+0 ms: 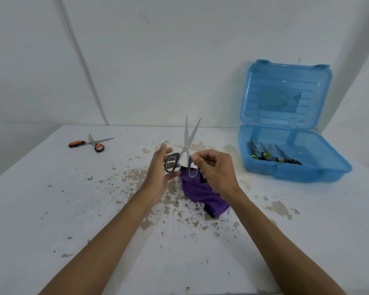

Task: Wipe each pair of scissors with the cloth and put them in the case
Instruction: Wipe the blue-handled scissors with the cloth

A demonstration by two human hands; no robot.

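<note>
Both hands hold up a pair of scissors with black and light-blue handles (186, 143), blades apart and pointing upward. My left hand (161, 167) grips the left handle loop. My right hand (213, 169) pinches the right handle loop. Below the hands a purple cloth (197, 193) lies crumpled on the table. At the right stands an open blue plastic case (320, 167) with several dark-handled scissors (271, 155) inside. Another pair of scissors with orange and black handles (90, 143) lies open at the far left of the table.
The white table (73, 199) has chipped, stained paint around the middle. A white wall rises close behind it, and the case lid (285, 94) stands upright against that wall.
</note>
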